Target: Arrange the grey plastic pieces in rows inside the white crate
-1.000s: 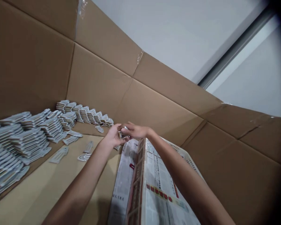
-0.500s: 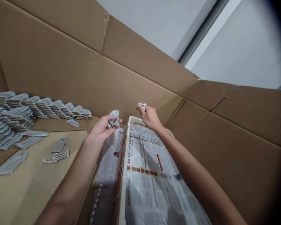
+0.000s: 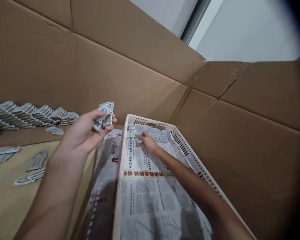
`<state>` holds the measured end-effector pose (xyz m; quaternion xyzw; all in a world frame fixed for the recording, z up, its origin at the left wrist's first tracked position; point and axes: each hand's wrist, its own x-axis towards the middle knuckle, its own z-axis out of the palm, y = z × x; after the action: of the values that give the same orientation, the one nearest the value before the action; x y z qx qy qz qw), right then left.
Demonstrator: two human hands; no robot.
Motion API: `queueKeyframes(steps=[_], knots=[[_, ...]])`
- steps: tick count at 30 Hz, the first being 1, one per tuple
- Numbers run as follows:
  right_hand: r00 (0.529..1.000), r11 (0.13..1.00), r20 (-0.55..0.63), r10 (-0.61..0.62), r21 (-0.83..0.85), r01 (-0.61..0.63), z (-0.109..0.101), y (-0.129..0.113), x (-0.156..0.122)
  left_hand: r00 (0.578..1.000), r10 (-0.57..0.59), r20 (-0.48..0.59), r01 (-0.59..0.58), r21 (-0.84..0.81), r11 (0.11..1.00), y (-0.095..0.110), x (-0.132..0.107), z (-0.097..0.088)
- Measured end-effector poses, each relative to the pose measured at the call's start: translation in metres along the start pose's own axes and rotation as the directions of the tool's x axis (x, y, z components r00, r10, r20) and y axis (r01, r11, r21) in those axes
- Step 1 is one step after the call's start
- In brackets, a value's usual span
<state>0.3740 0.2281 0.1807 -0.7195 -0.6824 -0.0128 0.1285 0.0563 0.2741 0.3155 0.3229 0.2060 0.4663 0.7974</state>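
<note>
My left hand (image 3: 83, 128) is closed around a few flat grey plastic pieces (image 3: 107, 107), each with a pointed, looped end; it is raised left of the basket's far corner. Inside the white plastic basket (image 3: 119, 186), my right hand (image 3: 150, 143) reaches down to the newspaper lining (image 3: 145, 196). Its fingertips press on a pale grey piece, mostly hidden under them, at the left end of a row of similar pieces (image 3: 160, 137) across the far end.
Stacked rows of grey pieces (image 3: 27, 115) line the cardboard wall (image 3: 130, 83) at the left. Loose pieces (image 3: 37, 160) lie on the tan cardboard surface (image 3: 5, 206). A second newspaper-covered surface (image 3: 102, 186) borders the basket's left side.
My right hand has gone down from above the basket's far end onto the newspaper, with its piece. My left hand has shifted left, still holding its pieces. The view has turned slightly.
</note>
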Motion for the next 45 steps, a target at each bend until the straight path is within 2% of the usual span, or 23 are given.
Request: queueKeyframes(steps=[3,9,13,19,24,28,30,33,36,45], knots=[[0.996,0.995,0.03,-0.079,-0.064,0.081,0.022,0.004,0.003,1.0,-0.001,-0.021,0.001,0.033,0.999,0.0,0.0,0.003],[0.997,0.997,-0.003,-0.082,0.012,0.082,0.042,0.005,0.007,0.998,0.056,-0.02,-0.055,0.077,0.996,0.0,-0.001,0.004],[0.996,0.994,-0.046,-0.074,0.076,0.077,0.041,0.006,0.003,0.996,0.084,-0.036,-0.081,0.08,0.994,-0.003,0.002,-0.001],[0.994,0.977,-0.026,-0.101,0.184,0.105,0.032,0.007,-0.009,0.995,0.088,-0.041,-0.083,0.097,0.992,-0.004,0.001,0.0],[0.988,0.968,-0.02,-0.151,0.199,0.152,0.033,0.008,-0.009,0.996,0.076,-0.053,-0.07,0.11,0.991,-0.002,-0.001,0.004],[0.993,0.97,-0.017,-0.119,0.21,0.12,0.034,0.005,-0.004,0.995,0.097,-0.004,-0.095,0.112,0.989,-0.003,0.0,0.002],[0.994,0.971,-0.018,-0.108,0.21,0.11,0.033,0.003,-0.002,0.995,0.095,-0.019,-0.092,0.105,0.99,-0.003,0.001,0.0],[0.992,0.972,-0.024,-0.122,0.201,0.124,0.033,0.001,0.0,0.995,0.09,-0.03,-0.087,0.101,0.991,-0.001,0.0,0.0],[0.991,0.972,-0.022,-0.134,0.191,0.135,0.034,0.001,0.002,0.995,0.097,0.007,-0.097,0.092,0.991,0.0,-0.002,0.0],[0.994,0.975,0.005,-0.107,0.198,0.104,0.035,0.004,0.004,0.993,0.109,-0.043,-0.106,0.085,0.991,0.002,-0.002,0.001]])
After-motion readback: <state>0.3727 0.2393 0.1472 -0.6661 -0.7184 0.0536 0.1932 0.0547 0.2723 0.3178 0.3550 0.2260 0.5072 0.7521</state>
